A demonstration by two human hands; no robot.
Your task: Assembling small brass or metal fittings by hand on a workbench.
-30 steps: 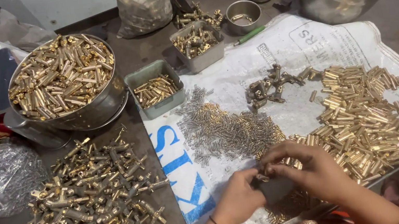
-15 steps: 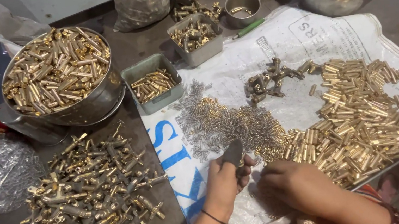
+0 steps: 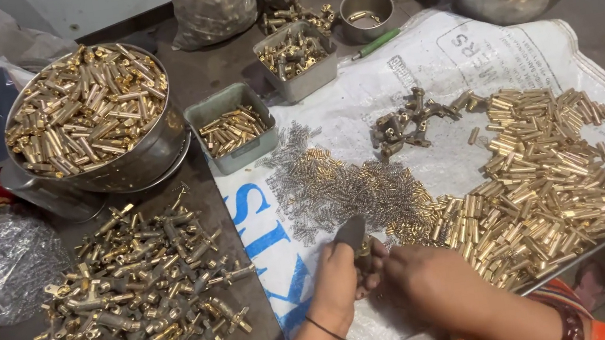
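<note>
**Both hands closed on a small brass part over the white sack**

Head view: the left hand (image 3: 339,280) curls around a dark, blunt tool (image 3: 350,232) that sticks up from its grasp, the fingers pressed together around it. The right hand (image 3: 432,280) meets it from the right, its fingertips pinching a small brass piece (image 3: 365,249) just below the tool's tip; the contact itself is partly hidden by the fingers.

Just above the grip lies a heap of small grey springs (image 3: 337,185) on the printed white sack (image 3: 430,63). To the right of the grip, near the right hand, spreads a pile of brass tubes (image 3: 551,173). Well to the left of the grip, a pile of brass fittings (image 3: 130,300) covers the dark table (image 3: 221,54). Far above and left stands a steel bowl (image 3: 149,157) filled with brass tubes.
</note>
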